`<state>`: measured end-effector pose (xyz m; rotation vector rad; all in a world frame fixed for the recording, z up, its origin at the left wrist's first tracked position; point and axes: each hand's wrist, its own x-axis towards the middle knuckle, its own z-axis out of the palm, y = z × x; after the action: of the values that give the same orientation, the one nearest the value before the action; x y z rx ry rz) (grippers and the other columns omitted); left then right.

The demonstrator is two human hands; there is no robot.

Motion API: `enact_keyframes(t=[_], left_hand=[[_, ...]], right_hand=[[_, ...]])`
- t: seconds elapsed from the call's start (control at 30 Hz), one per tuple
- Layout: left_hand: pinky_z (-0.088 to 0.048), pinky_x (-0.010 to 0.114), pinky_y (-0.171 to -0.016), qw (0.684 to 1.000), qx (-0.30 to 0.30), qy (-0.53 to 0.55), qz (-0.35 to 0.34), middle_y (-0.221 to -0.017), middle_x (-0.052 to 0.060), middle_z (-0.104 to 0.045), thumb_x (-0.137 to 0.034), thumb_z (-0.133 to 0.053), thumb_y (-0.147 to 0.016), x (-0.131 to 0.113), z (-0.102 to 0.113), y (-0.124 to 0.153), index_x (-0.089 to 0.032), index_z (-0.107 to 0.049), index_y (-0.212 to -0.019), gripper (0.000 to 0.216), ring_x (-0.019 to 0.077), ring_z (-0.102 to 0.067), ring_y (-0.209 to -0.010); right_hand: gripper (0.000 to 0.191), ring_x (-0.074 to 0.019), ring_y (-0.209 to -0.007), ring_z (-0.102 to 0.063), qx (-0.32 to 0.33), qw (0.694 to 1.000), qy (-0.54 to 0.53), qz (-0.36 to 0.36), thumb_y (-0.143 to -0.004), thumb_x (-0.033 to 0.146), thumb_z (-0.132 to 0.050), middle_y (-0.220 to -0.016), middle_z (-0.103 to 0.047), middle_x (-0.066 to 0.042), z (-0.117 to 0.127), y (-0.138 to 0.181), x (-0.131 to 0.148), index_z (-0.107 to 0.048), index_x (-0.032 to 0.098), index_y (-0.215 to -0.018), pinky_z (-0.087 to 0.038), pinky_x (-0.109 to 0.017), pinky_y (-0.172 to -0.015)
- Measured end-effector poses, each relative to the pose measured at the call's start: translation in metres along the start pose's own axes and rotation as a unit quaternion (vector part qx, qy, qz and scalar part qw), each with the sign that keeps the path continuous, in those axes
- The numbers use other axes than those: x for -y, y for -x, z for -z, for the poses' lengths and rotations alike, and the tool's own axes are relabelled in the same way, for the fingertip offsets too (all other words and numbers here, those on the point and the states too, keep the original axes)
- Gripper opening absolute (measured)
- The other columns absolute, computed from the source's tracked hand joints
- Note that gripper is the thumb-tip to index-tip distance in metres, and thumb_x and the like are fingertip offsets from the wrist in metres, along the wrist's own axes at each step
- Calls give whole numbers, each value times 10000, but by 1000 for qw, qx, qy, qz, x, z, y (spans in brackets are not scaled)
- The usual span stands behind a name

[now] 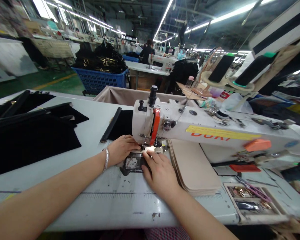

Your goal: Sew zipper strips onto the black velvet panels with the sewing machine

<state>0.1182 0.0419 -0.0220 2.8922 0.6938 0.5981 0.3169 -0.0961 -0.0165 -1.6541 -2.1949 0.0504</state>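
Note:
A white sewing machine [175, 121] stands before me, its needle area lit. My left hand [122, 149], with a silver bracelet at the wrist, lies just left of the presser foot, fingers stretched toward it. My right hand [161, 171] rests in front of the needle, fingertips at the lit spot, thumb apart from the fingers. A black fabric piece [122, 124] with a dark strip [111, 125] along its edge lies behind my left hand and runs under the machine head. What lies beneath my fingertips is mostly hidden.
Beige panels [196, 166] are stacked right of my right hand. A tray [255, 203] holds scissors [255, 189] and metal parts. Black pieces [32, 140] lie at left. Behind are a loaded blue basket [100, 80], thread cones [222, 68] and a person [147, 51].

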Motion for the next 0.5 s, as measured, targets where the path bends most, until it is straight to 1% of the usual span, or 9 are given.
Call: enact_keyframes(t=[0.13,0.23,0.3,0.4,0.47,0.5], left_hand=[[-457,369,-976,1000,4,-6,5,-1128,30,-722,-28,-455,-859,-2,2,3,-238,-736,-1034,392,202,-609,-1086],[-476,389,-960,1000,4,6,-4,-1110,31,-730,-61,-458,-878,-2,0,6,-248,-739,-1031,371,216,-624,-1078],[-477,395,-976,1000,2,12,-12,-1114,29,-732,-77,-458,-884,-1,-2,7,-250,-736,-1044,364,216,-637,-1067],[-483,389,-988,1000,-2,-2,-12,-1122,33,-728,-66,-428,-894,1,-4,9,-241,-723,-1082,391,208,-652,-1043],[-482,392,-999,1000,-5,-18,-6,-1163,51,-711,-83,-434,-912,2,-4,9,-237,-698,-1146,385,217,-641,-1069],[-476,398,-1008,1000,-8,-30,0,-1182,61,-700,-105,-460,-918,3,-4,10,-240,-688,-1170,367,228,-629,-1089]], right_hand=[[434,-248,-1125,-515,-8,1000,7,1,-942,315,-566,-1226,-600,-93,3,1,3,-518,198,-1357,-425,-409,-1000],[419,-237,-1112,-528,-9,1000,10,0,-929,318,-587,-1209,-608,-74,5,1,7,-527,212,-1330,-442,-395,-981],[420,-237,-1127,-529,-10,1000,9,-4,-916,305,-604,-1215,-608,-74,8,3,12,-532,202,-1317,-448,-388,-983],[349,-219,-1093,-562,-6,1000,-8,3,-897,272,-624,-1154,-646,-52,23,13,16,-587,194,-1235,-410,-381,-1052],[280,-189,-1042,-591,-13,1000,-22,-3,-903,252,-612,-1099,-673,-13,41,26,13,-620,230,-1182,-368,-372,-1101],[274,-184,-1045,-595,-24,999,-21,-20,-912,249,-598,-1107,-675,-3,50,34,8,-623,250,-1184,-355,-377,-1115]])
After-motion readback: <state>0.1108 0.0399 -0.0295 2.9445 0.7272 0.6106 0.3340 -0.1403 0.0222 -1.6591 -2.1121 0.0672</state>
